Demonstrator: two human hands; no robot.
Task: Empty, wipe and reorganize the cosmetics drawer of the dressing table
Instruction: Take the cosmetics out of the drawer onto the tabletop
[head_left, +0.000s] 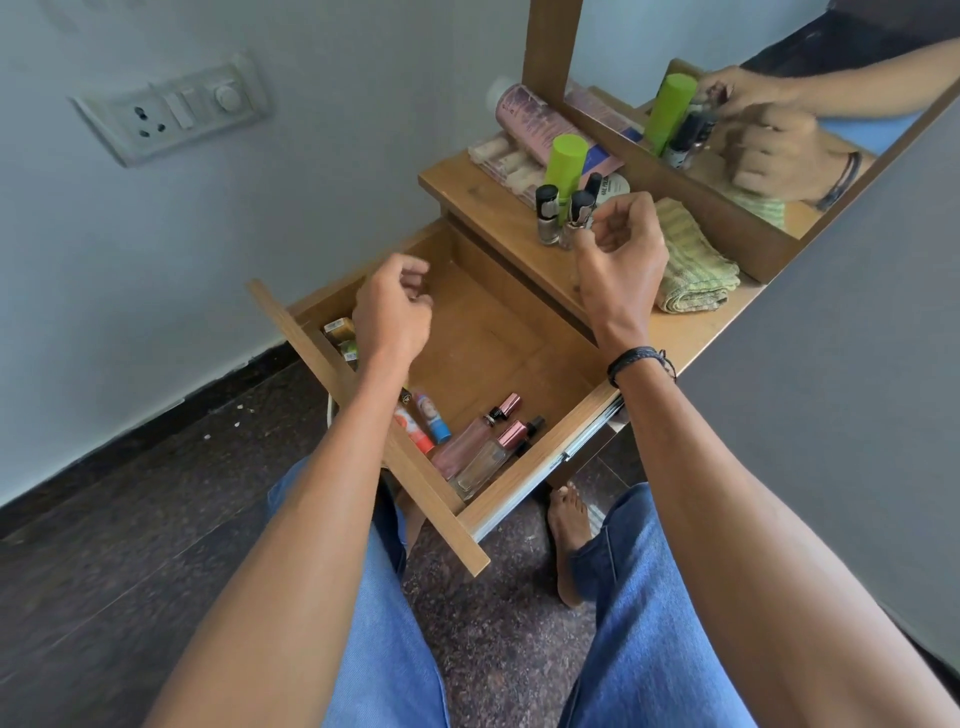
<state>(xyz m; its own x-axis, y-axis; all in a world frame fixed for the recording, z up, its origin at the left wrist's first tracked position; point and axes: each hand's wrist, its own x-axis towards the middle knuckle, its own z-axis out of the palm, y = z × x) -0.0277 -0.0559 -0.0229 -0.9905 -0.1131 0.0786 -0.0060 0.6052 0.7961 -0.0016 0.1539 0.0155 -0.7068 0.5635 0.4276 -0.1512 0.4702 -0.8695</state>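
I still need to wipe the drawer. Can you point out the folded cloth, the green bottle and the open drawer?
folded cloth (693, 265): head view, middle of its top.
green bottle (569, 161): head view, its green body.
open drawer (483, 332): head view, bare floor.

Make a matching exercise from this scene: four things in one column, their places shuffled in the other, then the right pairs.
Things:
1. green cylinder
2. folded cloth
3. glass perfume bottles
4. small boxes

Places:
A. drawer's near right corner
B. tabletop, beside the right hand
C. drawer's left side, by the left hand
D. tabletop, behind the nail polish bottles

Pairs: 1-D, 2-B, 3-A, 4-C
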